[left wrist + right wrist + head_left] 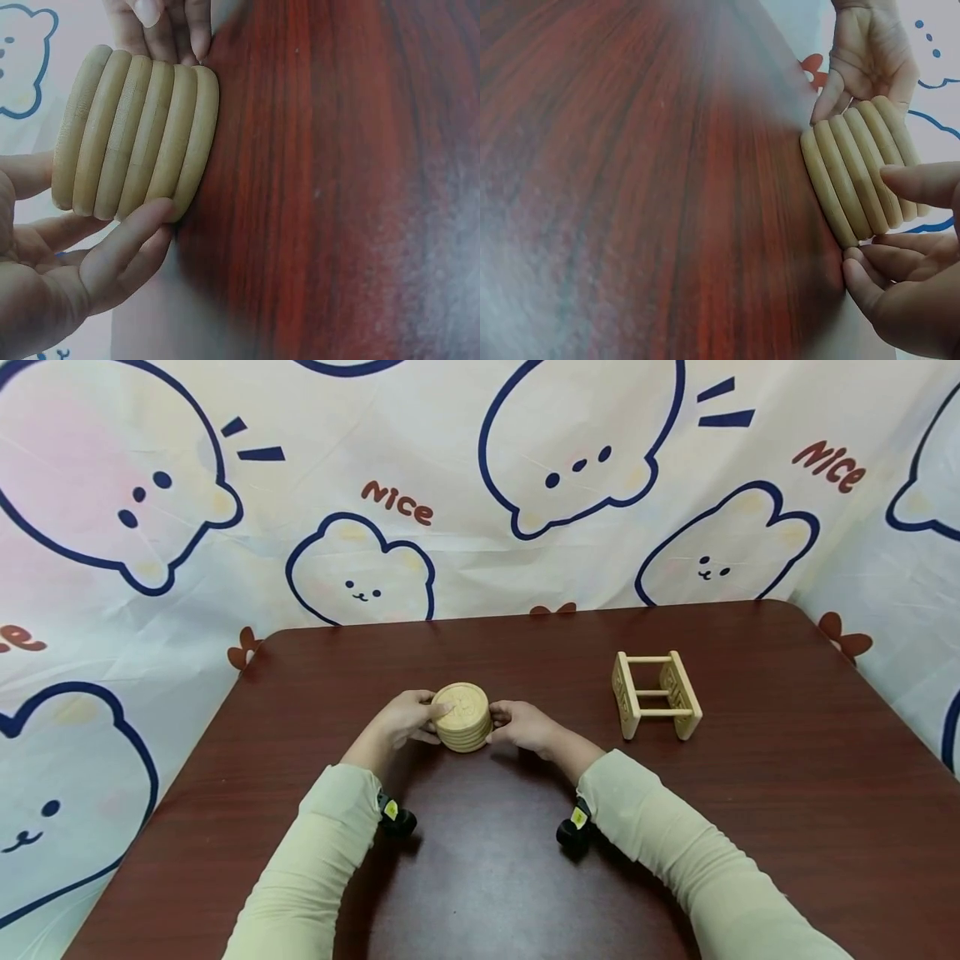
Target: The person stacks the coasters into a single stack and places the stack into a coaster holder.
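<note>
A stack of several round, pale wooden coasters [462, 717] stands on the table, with a faint carved pattern on its top disc. My left hand [405, 718] holds it from the left, thumb over the top edge and fingers along the side. From the right, my right hand [525, 727] has its curled fingers against the stack. The left wrist view shows the coasters [139, 135] edge-on, with left fingertips low on their rims. In the right wrist view, the right thumb touches the coasters' [855, 169] side and the other fingertips sit by the lowest disc.
A small wooden rack [656, 693] with upright side panels and crossbars stands to the right of the stack. The dark red-brown table [480, 860] backs onto a hanging cloth [465, 552] printed with cartoon bears. Each wrist wears a small black camera [397, 818].
</note>
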Action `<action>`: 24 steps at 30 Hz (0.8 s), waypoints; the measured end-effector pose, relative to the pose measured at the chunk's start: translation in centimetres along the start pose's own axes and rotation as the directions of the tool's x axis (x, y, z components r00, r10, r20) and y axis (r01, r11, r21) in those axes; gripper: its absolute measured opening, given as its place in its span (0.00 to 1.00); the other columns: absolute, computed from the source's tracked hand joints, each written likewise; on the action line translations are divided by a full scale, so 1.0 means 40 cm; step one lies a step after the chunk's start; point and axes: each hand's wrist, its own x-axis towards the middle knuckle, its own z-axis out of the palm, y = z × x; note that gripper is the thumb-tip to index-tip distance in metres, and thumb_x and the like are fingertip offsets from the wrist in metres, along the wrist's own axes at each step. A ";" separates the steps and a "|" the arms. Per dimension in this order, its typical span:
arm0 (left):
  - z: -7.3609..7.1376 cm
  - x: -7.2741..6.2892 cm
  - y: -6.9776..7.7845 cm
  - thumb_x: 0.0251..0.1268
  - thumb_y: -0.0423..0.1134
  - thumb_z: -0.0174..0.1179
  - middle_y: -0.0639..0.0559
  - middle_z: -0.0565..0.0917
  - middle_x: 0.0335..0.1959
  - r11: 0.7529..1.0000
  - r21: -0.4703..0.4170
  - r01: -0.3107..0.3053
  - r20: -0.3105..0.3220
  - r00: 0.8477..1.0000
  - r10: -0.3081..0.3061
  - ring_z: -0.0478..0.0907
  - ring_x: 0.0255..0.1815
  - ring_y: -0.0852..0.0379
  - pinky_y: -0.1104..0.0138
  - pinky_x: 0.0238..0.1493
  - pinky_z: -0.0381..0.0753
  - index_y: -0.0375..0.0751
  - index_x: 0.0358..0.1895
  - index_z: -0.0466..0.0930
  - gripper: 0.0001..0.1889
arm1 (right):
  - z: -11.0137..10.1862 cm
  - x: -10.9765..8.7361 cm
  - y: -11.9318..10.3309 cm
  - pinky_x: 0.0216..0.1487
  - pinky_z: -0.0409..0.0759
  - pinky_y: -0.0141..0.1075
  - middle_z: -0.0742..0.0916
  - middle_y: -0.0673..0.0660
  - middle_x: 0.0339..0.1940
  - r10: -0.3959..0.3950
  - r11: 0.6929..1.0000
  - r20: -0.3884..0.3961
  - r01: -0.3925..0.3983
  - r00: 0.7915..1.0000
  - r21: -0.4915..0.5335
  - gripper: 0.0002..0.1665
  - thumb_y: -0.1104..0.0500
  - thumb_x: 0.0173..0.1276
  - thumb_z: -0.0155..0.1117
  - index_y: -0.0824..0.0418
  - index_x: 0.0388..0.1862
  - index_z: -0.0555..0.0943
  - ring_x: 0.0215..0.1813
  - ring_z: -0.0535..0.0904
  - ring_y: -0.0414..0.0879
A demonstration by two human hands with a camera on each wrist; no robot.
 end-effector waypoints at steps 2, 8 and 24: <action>-0.001 -0.001 -0.002 0.62 0.37 0.50 0.44 0.69 0.28 1.000 -0.013 -0.014 0.004 1.000 0.014 0.70 0.25 0.55 0.56 0.37 0.75 0.26 0.56 0.60 0.23 | -0.001 0.000 0.001 0.57 0.61 0.41 0.68 0.66 0.58 0.012 0.999 0.003 -0.012 1.000 0.041 0.36 0.69 0.54 0.58 0.72 0.62 0.58 0.60 0.61 0.53; -0.002 -0.004 -0.008 0.61 0.36 0.51 0.45 0.69 0.28 0.997 -0.064 -0.038 0.011 0.999 0.039 0.69 0.24 0.58 0.56 0.37 0.75 0.25 0.56 0.60 0.23 | 0.006 -0.002 0.009 0.56 0.62 0.41 0.69 0.66 0.57 0.024 0.987 -0.039 -0.017 0.999 0.158 0.33 0.73 0.54 0.55 0.71 0.60 0.60 0.60 0.62 0.53; -0.022 -0.013 -0.046 0.63 0.35 0.47 0.45 0.76 0.32 0.976 -0.192 -0.103 0.055 0.992 0.115 0.76 0.32 0.56 0.53 0.41 0.73 0.26 0.59 0.56 0.24 | 0.031 -0.001 0.009 0.45 0.72 0.36 0.68 0.67 0.57 0.016 0.915 -0.097 0.025 0.995 0.403 0.36 0.77 0.50 0.57 0.71 0.60 0.59 0.52 0.69 0.53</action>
